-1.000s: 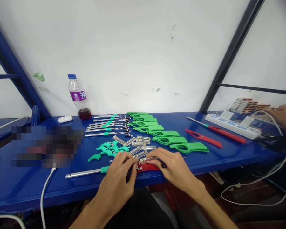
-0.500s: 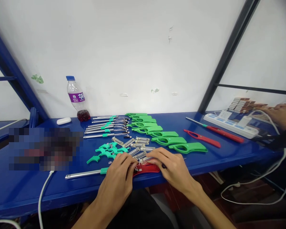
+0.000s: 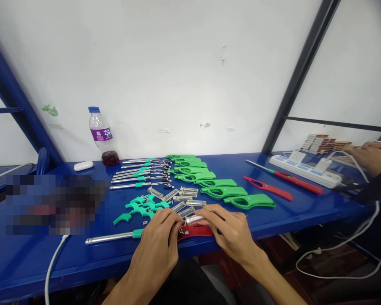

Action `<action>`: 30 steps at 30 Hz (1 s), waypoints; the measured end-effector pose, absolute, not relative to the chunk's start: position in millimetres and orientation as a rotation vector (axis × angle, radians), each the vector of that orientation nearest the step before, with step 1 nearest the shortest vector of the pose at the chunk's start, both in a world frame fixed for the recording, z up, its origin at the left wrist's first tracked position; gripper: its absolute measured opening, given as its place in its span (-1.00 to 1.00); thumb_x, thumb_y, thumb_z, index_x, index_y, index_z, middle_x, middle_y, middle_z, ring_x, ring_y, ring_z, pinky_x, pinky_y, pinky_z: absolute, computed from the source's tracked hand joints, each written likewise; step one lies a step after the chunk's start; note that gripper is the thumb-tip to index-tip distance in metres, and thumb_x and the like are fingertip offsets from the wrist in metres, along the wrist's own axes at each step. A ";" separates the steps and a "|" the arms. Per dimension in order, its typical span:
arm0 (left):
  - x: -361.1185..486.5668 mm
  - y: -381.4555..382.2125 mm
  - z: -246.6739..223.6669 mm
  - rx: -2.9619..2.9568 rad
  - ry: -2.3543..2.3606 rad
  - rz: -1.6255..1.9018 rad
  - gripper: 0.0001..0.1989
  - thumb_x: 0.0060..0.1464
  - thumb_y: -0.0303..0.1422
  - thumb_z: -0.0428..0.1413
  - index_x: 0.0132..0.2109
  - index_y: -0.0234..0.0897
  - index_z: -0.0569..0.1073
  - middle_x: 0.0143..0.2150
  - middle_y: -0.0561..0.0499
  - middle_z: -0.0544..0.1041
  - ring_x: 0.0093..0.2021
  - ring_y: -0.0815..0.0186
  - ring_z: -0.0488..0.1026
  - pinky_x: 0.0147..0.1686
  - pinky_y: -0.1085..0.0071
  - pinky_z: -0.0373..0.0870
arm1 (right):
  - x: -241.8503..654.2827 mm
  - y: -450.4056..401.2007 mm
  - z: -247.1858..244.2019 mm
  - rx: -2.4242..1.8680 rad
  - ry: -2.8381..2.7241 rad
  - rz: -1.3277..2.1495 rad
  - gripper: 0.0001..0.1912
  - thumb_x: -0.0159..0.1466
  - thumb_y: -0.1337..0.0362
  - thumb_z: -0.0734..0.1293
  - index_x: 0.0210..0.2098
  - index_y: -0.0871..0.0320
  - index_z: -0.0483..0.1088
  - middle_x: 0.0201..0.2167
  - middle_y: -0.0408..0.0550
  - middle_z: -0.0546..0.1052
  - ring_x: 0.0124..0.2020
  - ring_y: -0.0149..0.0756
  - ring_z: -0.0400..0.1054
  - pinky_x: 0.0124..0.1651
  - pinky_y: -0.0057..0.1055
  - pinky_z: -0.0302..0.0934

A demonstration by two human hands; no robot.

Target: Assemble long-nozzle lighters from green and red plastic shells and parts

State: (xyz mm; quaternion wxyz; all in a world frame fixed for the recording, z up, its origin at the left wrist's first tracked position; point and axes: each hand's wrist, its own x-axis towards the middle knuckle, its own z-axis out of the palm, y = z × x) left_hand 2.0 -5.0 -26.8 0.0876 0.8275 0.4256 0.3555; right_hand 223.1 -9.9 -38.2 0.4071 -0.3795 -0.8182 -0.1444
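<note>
My left hand (image 3: 158, 243) is closed at the left end of a red handle shell (image 3: 198, 231), by dark parts and thin white wires; its fingertips partly hide them. A metal tube (image 3: 109, 238) with a green collar (image 3: 137, 233) extends left from under that hand. With its fingers bent, my right hand (image 3: 231, 228) grips a clear fuel container (image 3: 193, 219) above the red shell. Behind my hands lie several more clear containers (image 3: 195, 203) and a pile of green triggers (image 3: 141, 209).
Several tubes with wires (image 3: 130, 185) and green handle shells (image 3: 252, 201) lie in rows behind. At right are a red shell (image 3: 268, 187), a red lighter (image 3: 298, 182) and a power strip (image 3: 305, 170). A bottle (image 3: 101, 135) stands back left. Another person's hand (image 3: 368, 159) is far right.
The clear container in my right hand is now more visible, held over the red shell. My left hand stays almost in place. The whole view has shifted slightly.
</note>
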 end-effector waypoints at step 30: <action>7.5 -3.6 -14.8 2.561 1.280 1.195 -0.79 0.26 -0.39 0.16 0.01 -0.25 0.58 -0.10 -0.12 0.67 -0.10 0.03 0.62 -0.05 0.00 0.58 | 219.6 -12.4 -33.7 -0.920 -1.901 -0.377 -0.69 0.48 0.44 0.26 0.11 0.10 0.53 -0.14 0.03 0.65 -0.19 -0.33 0.61 -0.27 -0.52 0.45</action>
